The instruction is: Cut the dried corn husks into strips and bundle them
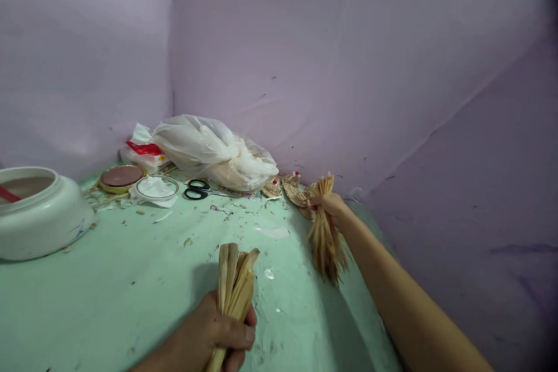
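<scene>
Near the bottom middle, my left hand (pixel 229 328) is closed round a bundle of dried leaf strips (pixel 238 276). The pale, flat ends stick up above my fist. Farther off to the right, my right hand (pixel 330 204) grips a second bundle of dried leaf strips (pixel 328 247) near its top, with the frayed, darker ends hanging down. Just left of that hand, several round, flat woven-looking pieces (pixel 294 189) lie against the wall, with small red bits on them. My right fingers partly hide the nearest of these.
A pale green tabletop (pixel 165 279) carries scattered scraps. Along the back are a tied plastic bag (pixel 204 148), black-handled scissors (pixel 197 189), a round tin (pixel 121 177), a clear round lid (pixel 157 187) and a tissue pack (pixel 146 154). A white pot (pixel 47 226) stands left; purple walls (pixel 305 58) enclose the table.
</scene>
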The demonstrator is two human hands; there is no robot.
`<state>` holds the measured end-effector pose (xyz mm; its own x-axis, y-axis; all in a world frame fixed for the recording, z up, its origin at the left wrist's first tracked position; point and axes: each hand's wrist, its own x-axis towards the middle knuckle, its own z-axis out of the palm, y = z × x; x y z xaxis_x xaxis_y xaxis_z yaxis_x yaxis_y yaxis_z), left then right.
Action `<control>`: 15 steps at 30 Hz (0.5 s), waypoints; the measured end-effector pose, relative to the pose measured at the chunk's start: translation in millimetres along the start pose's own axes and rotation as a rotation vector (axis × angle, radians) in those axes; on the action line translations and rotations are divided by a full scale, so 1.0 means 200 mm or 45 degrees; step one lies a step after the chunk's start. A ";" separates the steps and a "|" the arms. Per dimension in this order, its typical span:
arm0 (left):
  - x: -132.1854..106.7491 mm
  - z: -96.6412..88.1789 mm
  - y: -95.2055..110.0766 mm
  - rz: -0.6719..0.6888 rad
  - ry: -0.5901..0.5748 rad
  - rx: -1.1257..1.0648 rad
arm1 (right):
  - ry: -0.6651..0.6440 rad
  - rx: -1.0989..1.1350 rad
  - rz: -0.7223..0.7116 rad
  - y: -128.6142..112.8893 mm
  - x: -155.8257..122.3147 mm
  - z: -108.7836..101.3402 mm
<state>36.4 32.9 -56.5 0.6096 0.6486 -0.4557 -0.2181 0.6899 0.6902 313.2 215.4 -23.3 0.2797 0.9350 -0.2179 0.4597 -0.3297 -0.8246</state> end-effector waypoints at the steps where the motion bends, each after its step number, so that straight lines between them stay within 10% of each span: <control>1: 0.00 0.00 0.00 0.008 0.002 0.004 | -0.002 0.058 0.058 0.00 0.00 0.03; 9: 0.00 0.01 0.00 0.003 0.028 -0.003 | -0.109 0.262 0.274 -0.09 -0.11 0.04; 15: -0.01 0.02 -0.01 0.059 0.064 -0.001 | -0.182 0.539 0.266 -0.11 -0.45 -0.09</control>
<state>39.0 29.2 -53.7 0.5599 0.6953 -0.4507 -0.2459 0.6588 0.7110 292.7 136.3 24.6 0.1970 0.8727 -0.4467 0.0149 -0.4582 -0.8887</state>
